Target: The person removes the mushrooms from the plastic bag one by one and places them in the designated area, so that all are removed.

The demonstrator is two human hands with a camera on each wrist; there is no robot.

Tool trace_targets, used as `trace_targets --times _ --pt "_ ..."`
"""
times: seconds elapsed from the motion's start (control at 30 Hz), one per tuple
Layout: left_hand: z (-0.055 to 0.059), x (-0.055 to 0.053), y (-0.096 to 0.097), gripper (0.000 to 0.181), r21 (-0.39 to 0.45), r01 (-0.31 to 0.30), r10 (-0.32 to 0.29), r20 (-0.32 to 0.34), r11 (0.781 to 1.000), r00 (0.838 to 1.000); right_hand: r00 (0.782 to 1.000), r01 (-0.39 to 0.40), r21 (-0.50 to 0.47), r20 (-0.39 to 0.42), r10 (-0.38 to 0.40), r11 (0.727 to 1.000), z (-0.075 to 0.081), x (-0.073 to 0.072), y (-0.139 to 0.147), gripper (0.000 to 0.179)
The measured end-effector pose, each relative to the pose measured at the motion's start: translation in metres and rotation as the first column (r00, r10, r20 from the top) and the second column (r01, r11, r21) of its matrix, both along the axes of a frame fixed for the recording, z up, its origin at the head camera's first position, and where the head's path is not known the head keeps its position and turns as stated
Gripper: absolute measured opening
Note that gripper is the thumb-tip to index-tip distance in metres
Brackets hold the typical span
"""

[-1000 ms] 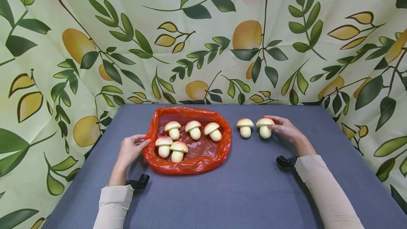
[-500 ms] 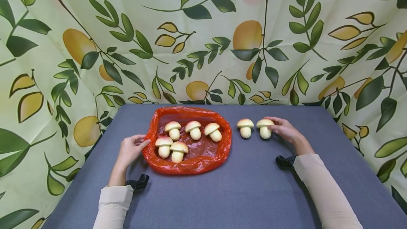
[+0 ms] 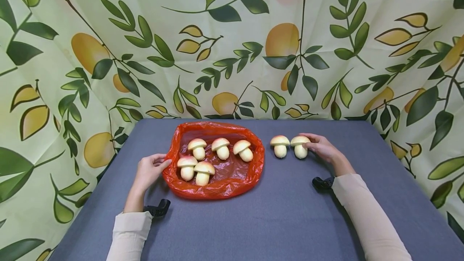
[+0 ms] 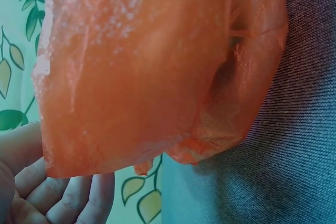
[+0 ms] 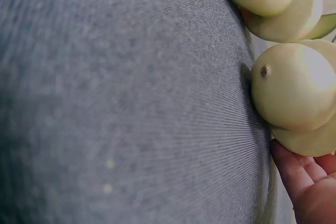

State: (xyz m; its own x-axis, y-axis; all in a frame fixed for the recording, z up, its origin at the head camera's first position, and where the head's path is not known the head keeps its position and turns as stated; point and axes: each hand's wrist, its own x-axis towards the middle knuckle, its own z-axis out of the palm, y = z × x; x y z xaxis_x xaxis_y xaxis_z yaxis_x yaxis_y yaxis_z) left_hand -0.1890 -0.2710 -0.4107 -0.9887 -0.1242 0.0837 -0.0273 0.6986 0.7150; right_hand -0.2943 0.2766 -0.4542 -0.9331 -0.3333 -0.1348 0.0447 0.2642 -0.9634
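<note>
Left of the frame's centre, we see the left hand [image 3: 149, 170] pinching the rim of a red bag [image 3: 217, 192], with five mushrooms [image 3: 222, 153] lying inside. Right of centre, the right hand [image 3: 324, 150] grasps a pale mushroom [image 3: 300, 152] by its cap — just beside it lies a second mushroom [image 3: 280, 151]. A grey-blue tabletop [image 3: 253, 228] spans the lower frame, a leaf-patterned cloth [image 3: 224, 67] the upper.

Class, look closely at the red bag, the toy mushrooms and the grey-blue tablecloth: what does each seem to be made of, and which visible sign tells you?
Red bag: thin, glossy plastic film; it crinkles, shines and looks translucent.
Toy mushrooms: perhaps foam or plastic, smooth with a soft sheen; the caps' reddish blush looks painted. The core cannot be told.
Grey-blue tablecloth: probably matt fabric; fine ribbing shows in the wrist views.
</note>
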Motion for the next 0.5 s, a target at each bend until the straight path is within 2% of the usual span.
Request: trace_targets --times 0.5 --pt "0.0003 0.0 0.0 0.034 0.004 0.004 -0.004 -0.004 1.0 1.0 1.0 0.01 0.015 0.006 -0.01 1.0 0.0 0.0012 -0.0023 0.067"
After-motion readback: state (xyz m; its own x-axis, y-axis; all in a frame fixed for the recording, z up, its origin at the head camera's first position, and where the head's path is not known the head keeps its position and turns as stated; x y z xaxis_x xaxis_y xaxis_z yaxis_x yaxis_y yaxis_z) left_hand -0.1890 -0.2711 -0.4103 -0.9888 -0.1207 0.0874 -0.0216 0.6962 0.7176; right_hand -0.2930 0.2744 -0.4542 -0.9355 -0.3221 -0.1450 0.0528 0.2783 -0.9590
